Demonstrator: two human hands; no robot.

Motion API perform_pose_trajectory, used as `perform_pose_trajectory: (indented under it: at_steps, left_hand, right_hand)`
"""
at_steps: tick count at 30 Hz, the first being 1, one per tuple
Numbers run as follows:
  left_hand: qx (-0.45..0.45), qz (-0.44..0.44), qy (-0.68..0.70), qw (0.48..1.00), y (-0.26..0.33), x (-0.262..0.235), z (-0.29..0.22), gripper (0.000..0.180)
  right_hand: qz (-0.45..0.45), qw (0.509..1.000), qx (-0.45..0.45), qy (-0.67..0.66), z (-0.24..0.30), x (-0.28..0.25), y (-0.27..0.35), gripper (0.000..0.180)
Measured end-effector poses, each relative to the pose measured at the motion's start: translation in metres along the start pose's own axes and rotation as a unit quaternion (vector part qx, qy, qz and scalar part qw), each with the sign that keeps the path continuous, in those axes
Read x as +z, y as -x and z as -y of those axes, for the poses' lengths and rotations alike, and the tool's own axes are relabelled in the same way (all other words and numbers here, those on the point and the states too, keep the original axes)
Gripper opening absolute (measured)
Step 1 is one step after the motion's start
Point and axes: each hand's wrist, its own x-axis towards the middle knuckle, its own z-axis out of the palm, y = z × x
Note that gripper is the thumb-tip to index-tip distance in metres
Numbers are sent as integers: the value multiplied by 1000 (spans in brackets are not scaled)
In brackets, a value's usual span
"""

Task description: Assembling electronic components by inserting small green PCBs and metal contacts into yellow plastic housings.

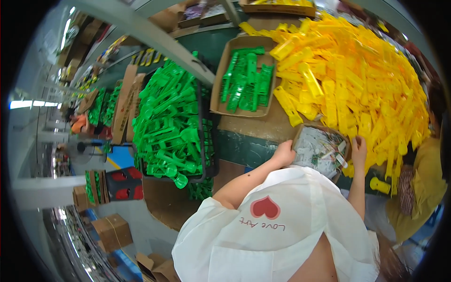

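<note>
Close in front of my body is a small open cardboard box [296, 137]. Inside lie small white parts [314, 143] with thin coloured wires, mixed together. My left hand [284, 154] grips the left wall of this box, its fingers partly hidden. At the opposite side, my right hand [359, 149] has its fingers closed at the right edge. Just beyond the box rises a large heap of yellow plastic casings [343, 80]. Behind it to the left stands a shallow cardboard tray [217, 96] holding green plastic casings [251, 77].
A black crate [210, 155] piled with green plastic parts [167, 122] stands at my left, above an open carton [162, 199]. A metal post [164, 44] slants across the far left. Another person in yellow [418, 192] sits close on my right. One loose yellow casing [379, 185] lies near the table edge.
</note>
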Motion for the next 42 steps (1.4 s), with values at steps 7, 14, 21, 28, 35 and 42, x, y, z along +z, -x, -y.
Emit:
perform_pose_trajectory:
  at_steps: [7,14,21,28,35,42]
  left_hand:
    - [28,-99,0,995,12,-53,9,22]
    - [112,-456,87,879,51,-199,14,14]
    - [61,-674,-106,729,106,-397,70,20]
    - [-196,-654,-238,691,95,-544,186,20]
    - [-286,-441,-299,796,95,-643,274,24]
    - [-324,-178,-131,920,81,-675,310,16]
  right_hand:
    - [30,991,-106,77,-5,4,14,17]
    - [76,983,-80,148,7,3,7,16]
    - [21,982,-83,167,39,-1,8,19]
    - [-22,984,-61,164,76,16,24,25]
    - [29,981,-65,179,145,49,51,29]
    - [75,967,-121,212,174,68,68,33]
